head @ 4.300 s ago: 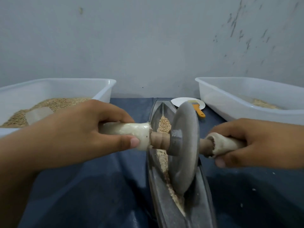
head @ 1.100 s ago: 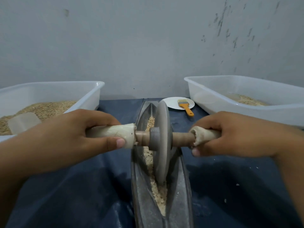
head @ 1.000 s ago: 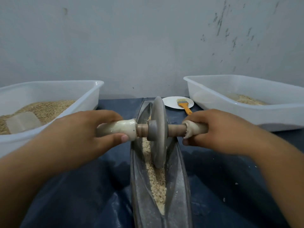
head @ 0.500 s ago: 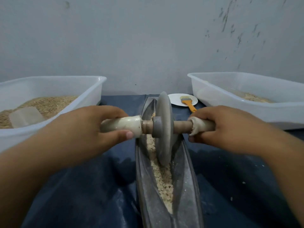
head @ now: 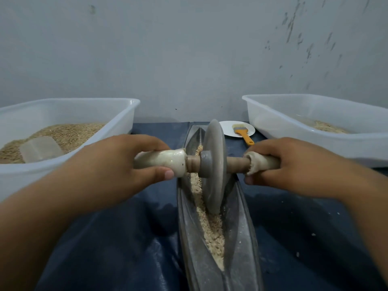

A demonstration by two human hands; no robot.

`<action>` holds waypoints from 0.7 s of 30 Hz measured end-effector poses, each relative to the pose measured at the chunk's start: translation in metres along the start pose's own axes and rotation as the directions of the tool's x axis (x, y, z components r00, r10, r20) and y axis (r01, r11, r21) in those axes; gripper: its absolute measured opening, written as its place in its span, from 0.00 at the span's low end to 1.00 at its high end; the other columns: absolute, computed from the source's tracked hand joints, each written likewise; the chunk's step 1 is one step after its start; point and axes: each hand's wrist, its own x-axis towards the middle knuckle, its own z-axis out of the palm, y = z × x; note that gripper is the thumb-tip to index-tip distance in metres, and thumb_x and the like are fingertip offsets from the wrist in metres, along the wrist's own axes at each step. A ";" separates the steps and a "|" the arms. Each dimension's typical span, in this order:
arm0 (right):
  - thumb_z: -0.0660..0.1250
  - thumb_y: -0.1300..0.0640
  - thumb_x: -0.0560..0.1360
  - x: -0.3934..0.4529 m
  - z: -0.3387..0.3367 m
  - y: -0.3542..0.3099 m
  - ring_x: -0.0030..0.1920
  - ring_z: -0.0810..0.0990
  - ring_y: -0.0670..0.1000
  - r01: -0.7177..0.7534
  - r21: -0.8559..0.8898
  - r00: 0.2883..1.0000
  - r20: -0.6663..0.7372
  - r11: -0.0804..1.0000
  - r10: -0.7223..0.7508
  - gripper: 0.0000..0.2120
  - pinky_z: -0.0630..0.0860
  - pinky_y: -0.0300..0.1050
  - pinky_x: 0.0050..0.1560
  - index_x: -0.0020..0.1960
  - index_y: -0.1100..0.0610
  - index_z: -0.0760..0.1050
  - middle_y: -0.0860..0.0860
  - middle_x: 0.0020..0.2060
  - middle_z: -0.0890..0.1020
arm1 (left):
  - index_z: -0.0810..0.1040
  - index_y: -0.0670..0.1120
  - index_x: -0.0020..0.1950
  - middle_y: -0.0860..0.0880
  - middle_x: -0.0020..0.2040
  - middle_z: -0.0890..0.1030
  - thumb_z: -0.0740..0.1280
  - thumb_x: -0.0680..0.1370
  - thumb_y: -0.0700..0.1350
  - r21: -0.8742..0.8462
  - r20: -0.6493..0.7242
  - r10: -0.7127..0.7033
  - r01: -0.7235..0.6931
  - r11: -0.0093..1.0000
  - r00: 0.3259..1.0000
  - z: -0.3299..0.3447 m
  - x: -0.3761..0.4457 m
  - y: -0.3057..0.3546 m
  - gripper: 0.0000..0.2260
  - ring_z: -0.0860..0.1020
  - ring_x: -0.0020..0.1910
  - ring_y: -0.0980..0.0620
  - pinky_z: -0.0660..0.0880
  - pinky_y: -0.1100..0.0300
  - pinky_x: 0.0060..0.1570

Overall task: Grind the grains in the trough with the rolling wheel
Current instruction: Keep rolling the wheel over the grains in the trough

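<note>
Head: grey wheel [head: 213,164] upright in trough [head: 239,227].

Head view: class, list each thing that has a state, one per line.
left hand: grips the left handle
right hand: grips the right handle
rolling wheel: upright in the trough
trough: holds grains
left tub: part-filled with grain
brush: lying on the plate

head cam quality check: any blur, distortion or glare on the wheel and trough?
Head view: light is soft and dim, with no hard glare on the rolling wheel or trough; the left hand and right hand look sharp enough, without obvious motion smear; wide-angle distortion stretches the forearms at the lower corners and bows the bin edges; a faint shadow lies on the blue cloth left of the trough.
</note>
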 end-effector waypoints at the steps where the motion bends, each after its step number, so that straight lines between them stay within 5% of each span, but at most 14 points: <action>1: 0.69 0.33 0.63 0.002 0.003 -0.001 0.35 0.76 0.41 -0.005 -0.037 1.000 -0.030 0.999 0.004 0.17 0.70 0.44 0.36 0.48 0.38 0.76 0.37 0.37 0.78 | 0.75 0.71 0.52 0.62 0.40 0.79 0.61 0.62 0.75 0.022 -0.024 -0.020 0.020 1.000 1.000 0.003 0.001 0.001 0.22 0.76 0.41 0.61 0.73 0.56 0.42; 4: 0.71 0.34 0.63 0.001 -0.001 0.001 0.33 0.75 0.41 -0.016 0.010 0.999 0.028 1.000 0.016 0.17 0.71 0.43 0.36 0.48 0.40 0.77 0.39 0.35 0.79 | 0.75 0.70 0.52 0.63 0.41 0.79 0.62 0.64 0.73 0.036 -0.014 -0.007 0.007 0.999 1.000 0.000 0.000 0.003 0.19 0.76 0.41 0.61 0.72 0.57 0.42; 9: 0.73 0.31 0.60 -0.018 -0.021 -0.001 0.32 0.79 0.43 -0.009 0.185 0.940 0.337 0.983 -0.055 0.24 0.73 0.38 0.33 0.49 0.45 0.80 0.48 0.33 0.81 | 0.77 0.69 0.52 0.65 0.40 0.80 0.61 0.62 0.76 -0.044 0.099 0.065 -0.061 0.997 0.993 -0.022 -0.010 0.004 0.23 0.79 0.38 0.63 0.75 0.60 0.36; 16: 0.66 0.31 0.61 0.002 0.004 -0.001 0.35 0.76 0.41 -0.024 -0.050 0.999 -0.030 0.998 0.022 0.19 0.74 0.46 0.38 0.49 0.36 0.75 0.35 0.39 0.78 | 0.74 0.71 0.54 0.63 0.41 0.79 0.58 0.63 0.76 0.056 -0.023 -0.035 0.036 0.998 0.999 0.003 0.001 0.002 0.23 0.76 0.42 0.62 0.74 0.55 0.45; 21: 0.71 0.30 0.60 -0.008 -0.013 0.003 0.31 0.77 0.41 -0.030 0.106 0.982 0.189 0.994 0.010 0.22 0.72 0.38 0.34 0.48 0.42 0.78 0.42 0.33 0.80 | 0.76 0.70 0.53 0.64 0.44 0.81 0.63 0.64 0.75 -0.019 0.046 0.017 -0.016 1.000 0.999 -0.009 -0.002 0.001 0.21 0.79 0.42 0.61 0.76 0.54 0.46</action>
